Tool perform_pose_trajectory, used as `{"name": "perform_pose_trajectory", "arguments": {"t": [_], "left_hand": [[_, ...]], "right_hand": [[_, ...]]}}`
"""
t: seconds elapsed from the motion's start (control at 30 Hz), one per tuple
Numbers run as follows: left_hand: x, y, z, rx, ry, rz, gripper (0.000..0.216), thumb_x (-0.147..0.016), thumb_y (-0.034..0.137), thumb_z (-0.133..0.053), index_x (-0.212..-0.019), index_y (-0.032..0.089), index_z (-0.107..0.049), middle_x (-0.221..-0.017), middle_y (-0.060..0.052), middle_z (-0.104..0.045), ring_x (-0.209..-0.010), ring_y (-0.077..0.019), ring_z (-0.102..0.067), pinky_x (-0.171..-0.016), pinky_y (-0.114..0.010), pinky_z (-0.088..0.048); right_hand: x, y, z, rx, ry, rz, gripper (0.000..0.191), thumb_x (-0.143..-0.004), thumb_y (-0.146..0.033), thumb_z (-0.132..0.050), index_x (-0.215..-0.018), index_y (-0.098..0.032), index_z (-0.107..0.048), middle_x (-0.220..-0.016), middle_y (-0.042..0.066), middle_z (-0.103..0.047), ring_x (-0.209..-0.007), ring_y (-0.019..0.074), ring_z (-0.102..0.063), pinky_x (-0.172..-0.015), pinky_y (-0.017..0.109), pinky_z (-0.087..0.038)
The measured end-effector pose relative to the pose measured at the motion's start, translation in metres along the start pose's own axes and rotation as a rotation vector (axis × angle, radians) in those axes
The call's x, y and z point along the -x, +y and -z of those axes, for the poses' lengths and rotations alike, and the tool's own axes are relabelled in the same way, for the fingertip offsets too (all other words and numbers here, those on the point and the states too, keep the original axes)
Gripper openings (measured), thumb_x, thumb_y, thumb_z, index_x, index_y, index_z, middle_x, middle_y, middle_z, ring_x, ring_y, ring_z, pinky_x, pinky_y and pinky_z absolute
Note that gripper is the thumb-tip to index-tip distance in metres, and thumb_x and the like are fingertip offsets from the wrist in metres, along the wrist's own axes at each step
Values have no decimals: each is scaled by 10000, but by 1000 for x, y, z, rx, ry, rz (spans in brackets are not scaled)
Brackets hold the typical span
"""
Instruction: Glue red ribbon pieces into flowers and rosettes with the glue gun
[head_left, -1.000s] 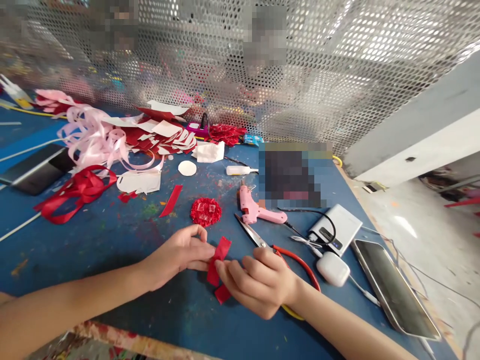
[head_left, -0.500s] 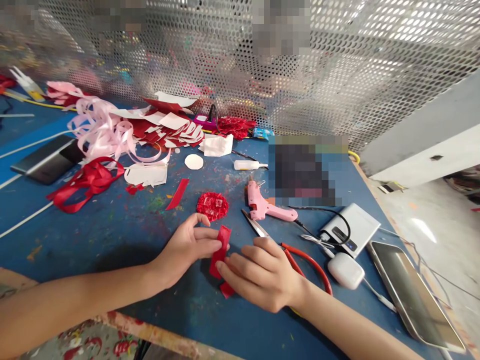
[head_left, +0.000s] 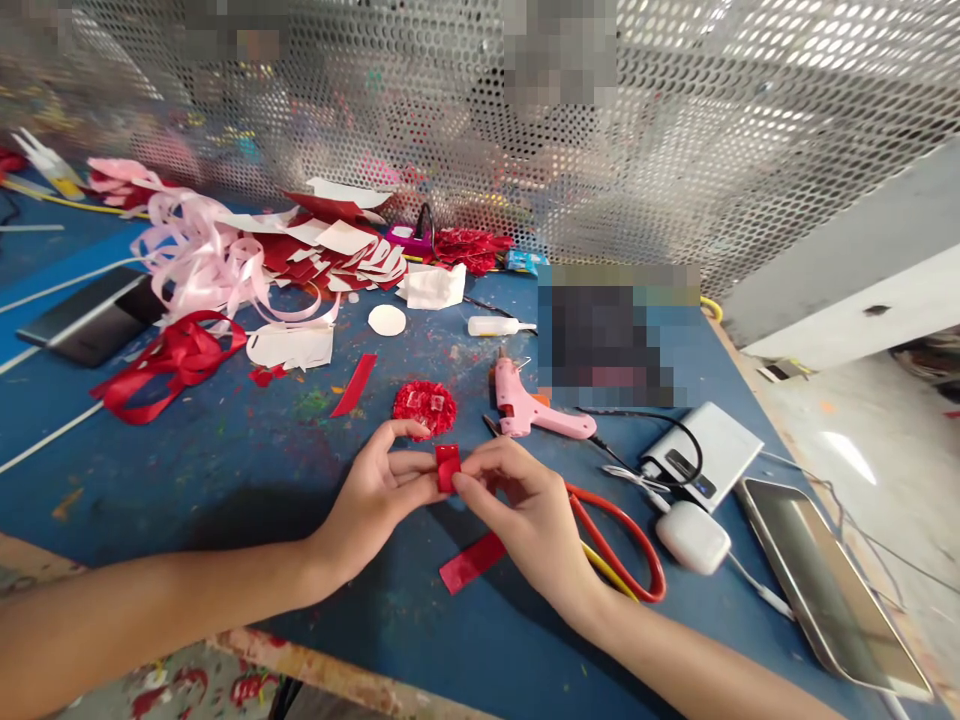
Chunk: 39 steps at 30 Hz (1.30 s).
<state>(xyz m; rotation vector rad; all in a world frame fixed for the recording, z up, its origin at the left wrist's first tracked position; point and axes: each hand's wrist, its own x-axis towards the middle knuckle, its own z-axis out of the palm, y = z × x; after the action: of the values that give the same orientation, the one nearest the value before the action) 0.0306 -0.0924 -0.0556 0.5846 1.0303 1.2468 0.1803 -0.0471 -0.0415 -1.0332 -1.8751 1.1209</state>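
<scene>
Between my fingertips is a short piece of red ribbon (head_left: 448, 470), its lower end folded up over itself. My left hand (head_left: 386, 480) pinches its left edge, and my right hand (head_left: 517, 495) grips the right side of the fold. A second red ribbon strip (head_left: 471, 562) lies on the table, partly under my right hand. Just beyond the fingers sits a round red ruffled piece (head_left: 425, 408) with small clear squares on top. Scissors with orange-red handles (head_left: 626, 535) lie by my right hand, their blades mostly hidden behind it.
A pink glue gun (head_left: 525, 405) lies beyond my right hand. Right of it are a white power bank (head_left: 705, 455), a white case (head_left: 694, 537) and a phone (head_left: 832, 590). Pink ribbon (head_left: 202, 250), red ribbon (head_left: 172, 365) and paper scraps (head_left: 337, 250) are heaped at the back left.
The ribbon piece, hanging straight before, is now folded up into a short loop. My right hand has moved up to the left hand, uncovering more of the strip on the table.
</scene>
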Motion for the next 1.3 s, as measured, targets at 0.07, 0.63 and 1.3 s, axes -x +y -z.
{"name": "perform_pose_trajectory", "arguments": {"t": [0.07, 0.63, 1.3], "left_hand": [[1, 0, -2, -7, -2, 4, 429, -715, 222, -699, -1025, 211, -402, -780, 10, -688, -760, -157, -665, -815, -340, -500], [1, -7, -1, -23, -19, -34, 364, -785, 188, -651, -1033, 213, -386, -853, 7, -700, -841, -143, -673, -844, -332, -529], [4, 0, 1, -246, -29, -217, 378, -741, 134, -671, -961, 231, -379, -935, 26, -650, -891, -97, -615, -838, -237, -473]], "right_hand": [[-1, 0, -2, -67, -10, -96, 148, -779, -312, -634, -709, -182, -632, -707, 15, -599, -624, 125, -546, -547, 249, -460], [2, 5, -9, -155, 79, -245, 166, -766, -331, -630, -758, -185, -552, -707, -16, -556, -624, 103, -528, -544, 217, -438], [5, 5, -4, -150, 103, -64, 38, -751, -262, -667, -744, -226, -681, -752, 14, -589, -679, 128, -548, -541, 237, -424]]}}
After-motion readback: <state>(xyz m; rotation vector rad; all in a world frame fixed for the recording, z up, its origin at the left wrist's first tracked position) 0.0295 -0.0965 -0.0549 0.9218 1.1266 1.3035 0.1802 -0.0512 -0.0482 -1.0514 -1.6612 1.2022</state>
